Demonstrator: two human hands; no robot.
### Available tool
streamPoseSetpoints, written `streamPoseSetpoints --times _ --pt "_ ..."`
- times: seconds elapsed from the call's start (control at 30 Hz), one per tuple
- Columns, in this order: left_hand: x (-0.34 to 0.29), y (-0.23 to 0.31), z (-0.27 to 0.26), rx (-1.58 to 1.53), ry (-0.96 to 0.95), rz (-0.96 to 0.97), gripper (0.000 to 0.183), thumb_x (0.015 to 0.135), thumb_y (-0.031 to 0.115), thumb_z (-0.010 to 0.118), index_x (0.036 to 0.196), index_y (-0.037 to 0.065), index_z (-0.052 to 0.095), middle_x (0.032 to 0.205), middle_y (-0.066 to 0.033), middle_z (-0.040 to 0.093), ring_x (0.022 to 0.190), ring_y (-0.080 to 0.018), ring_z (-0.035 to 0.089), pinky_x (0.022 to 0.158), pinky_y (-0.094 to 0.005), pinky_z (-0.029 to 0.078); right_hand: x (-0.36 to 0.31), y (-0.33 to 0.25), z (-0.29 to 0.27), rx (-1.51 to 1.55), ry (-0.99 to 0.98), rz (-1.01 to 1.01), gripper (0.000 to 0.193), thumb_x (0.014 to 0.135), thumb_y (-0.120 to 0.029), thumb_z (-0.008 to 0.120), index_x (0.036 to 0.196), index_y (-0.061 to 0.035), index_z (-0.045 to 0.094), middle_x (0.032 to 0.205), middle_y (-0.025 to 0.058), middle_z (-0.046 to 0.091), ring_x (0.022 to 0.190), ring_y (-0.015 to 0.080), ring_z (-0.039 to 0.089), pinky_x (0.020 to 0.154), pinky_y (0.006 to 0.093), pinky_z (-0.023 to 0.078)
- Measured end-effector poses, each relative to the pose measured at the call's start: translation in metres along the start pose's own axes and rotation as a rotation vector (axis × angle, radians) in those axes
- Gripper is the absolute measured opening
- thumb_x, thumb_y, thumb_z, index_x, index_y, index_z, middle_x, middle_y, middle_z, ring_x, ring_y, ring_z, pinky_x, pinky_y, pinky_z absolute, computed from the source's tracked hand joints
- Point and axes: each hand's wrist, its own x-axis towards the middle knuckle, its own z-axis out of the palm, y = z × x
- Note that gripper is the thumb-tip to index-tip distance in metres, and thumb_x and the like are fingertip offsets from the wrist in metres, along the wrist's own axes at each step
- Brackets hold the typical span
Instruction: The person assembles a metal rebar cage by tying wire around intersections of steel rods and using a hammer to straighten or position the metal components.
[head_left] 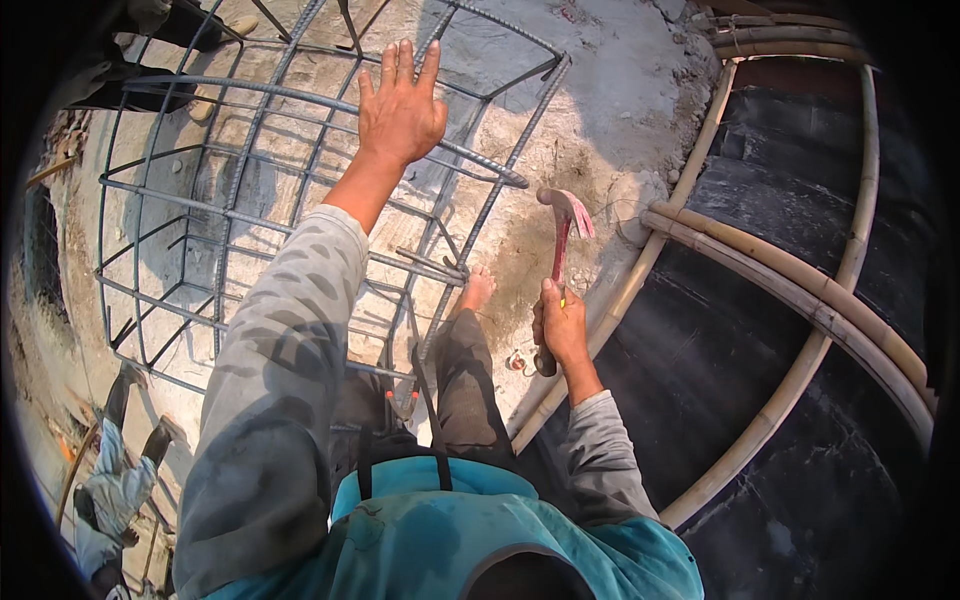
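Observation:
A cage of ribbed steel rebar (490,166) stands on the pale ground in front of me and to the left. My left hand (400,115) lies over its upper bars near the far right corner, fingers stretched out and palm down, gripping nothing. In my right hand (565,325) is a claw hammer (561,245), held by the dark grip of its handle. Its worn red and pink head points away from me, just right of the cage's corner, not touching the bars.
Lashed bamboo poles (800,280) frame a black sheet (690,350) on the right. My bare foot (478,290) is beside the cage's near right corner. Another person's feet (203,103) show at the upper left. More people's legs and clothing (115,490) appear at the lower left.

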Motion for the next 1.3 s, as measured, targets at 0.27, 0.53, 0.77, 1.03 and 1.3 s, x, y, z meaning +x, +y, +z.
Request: streamPoseSetpoints --times 0.27,0.53,0.77,1.03,1.3 --pt "0.013 -0.008 0.0 0.039 0.027 -0.004 0.069 0.089 0.027 0.045 0.156 0.017 0.032 0.156 -0.0185 0.037 0.146 -0.0343 0.032 0.114 -0.0599 0.027 -0.033 -0.109 0.001 0.517 0.084 -1.116 0.053 0.097 -0.057 0.052 0.094 -0.0043 0.048 0.068 0.0052 0.05 0.051 0.0123 0.05 0.046 0.0276 0.043" --pt "-0.004 -0.011 0.004 0.008 -0.015 0.011 0.07 0.088 0.026 0.046 0.155 0.016 0.033 0.157 -0.0185 0.036 0.147 -0.0345 0.031 0.114 -0.0603 0.028 -0.046 -0.082 -0.019 0.197 0.003 -0.55 0.048 0.098 -0.05 0.058 0.092 -0.0033 0.05 0.065 0.0035 0.051 0.05 0.0091 0.05 0.044 0.027 0.042" --pt "0.006 -0.006 -0.001 -0.003 0.003 0.044 0.071 0.088 0.03 0.048 0.156 0.016 0.032 0.158 -0.0198 0.033 0.148 -0.0353 0.028 0.113 -0.0631 0.026 0.02 -0.002 0.008 0.045 0.009 -0.016 0.041 0.101 -0.044 0.055 0.081 -0.0094 0.05 0.059 0.0013 0.051 0.046 0.0105 0.049 0.045 0.029 0.045" --pt "0.005 -0.012 0.003 -0.023 0.033 0.021 0.072 0.088 0.028 0.047 0.157 0.017 0.029 0.159 -0.0201 0.032 0.148 -0.0361 0.027 0.113 -0.0641 0.026 -0.019 -0.1 -0.017 0.544 0.0 -1.203 0.059 0.097 -0.062 0.05 0.098 -0.0024 0.048 0.07 0.007 0.053 0.053 0.0124 0.053 0.046 0.0279 0.045" --pt "0.009 -0.017 0.017 0.048 0.051 0.014 0.072 0.087 0.027 0.047 0.156 0.015 0.03 0.156 -0.0203 0.036 0.146 -0.0353 0.032 0.111 -0.0636 0.029 -0.037 -0.091 -0.019 0.125 -0.019 -0.536 0.048 0.097 -0.05 0.06 0.091 -0.0032 0.056 0.063 0.0035 0.053 0.054 0.0113 0.052 0.051 0.0315 0.044"
